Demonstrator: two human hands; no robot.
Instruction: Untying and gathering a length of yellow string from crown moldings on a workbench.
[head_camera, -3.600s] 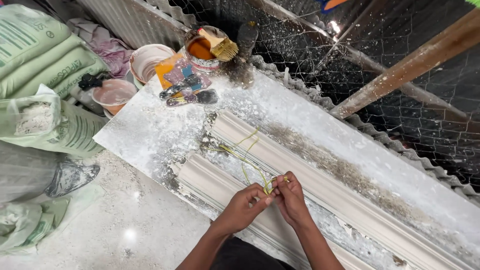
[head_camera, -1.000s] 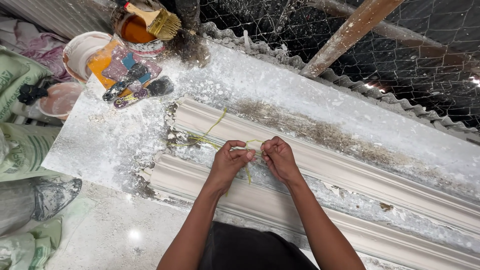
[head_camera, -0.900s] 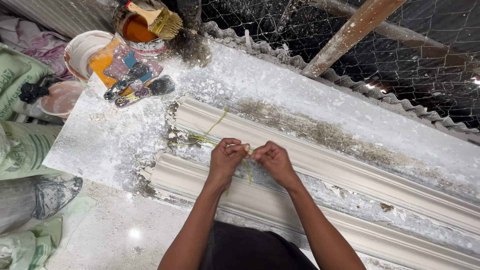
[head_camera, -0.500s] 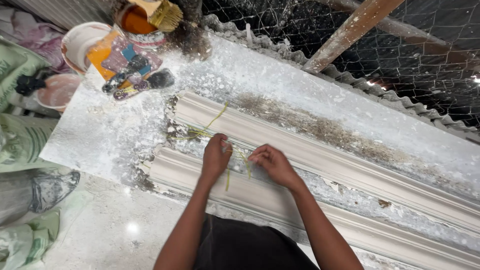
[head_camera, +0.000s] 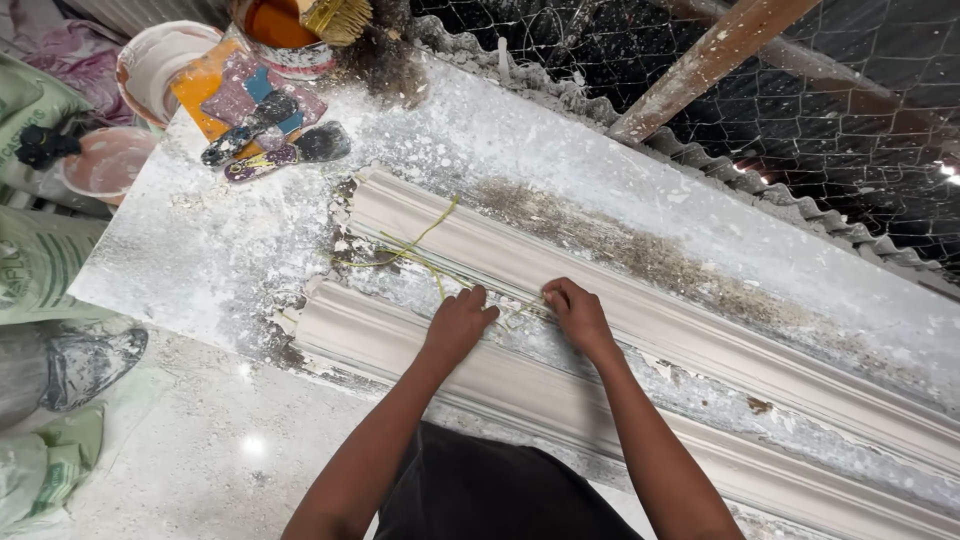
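Yellow fibre strands (head_camera: 420, 245) partly hidden under left hand (head_camera: 458, 322), right hand (head_camera: 577, 315).

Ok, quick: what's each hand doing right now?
Left hand: fingers curled down onto the yellow-green fibre strands in the plaster moulding; a grip cannot be told.
Right hand: fingers pressed on the same channel; holding anything cannot be told.

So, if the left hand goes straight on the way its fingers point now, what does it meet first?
Probably the yellow-green fibre strands lying in the white moulding, just beyond the left hand. Further on comes the moulding's upper ridge; depth is hard to judge.
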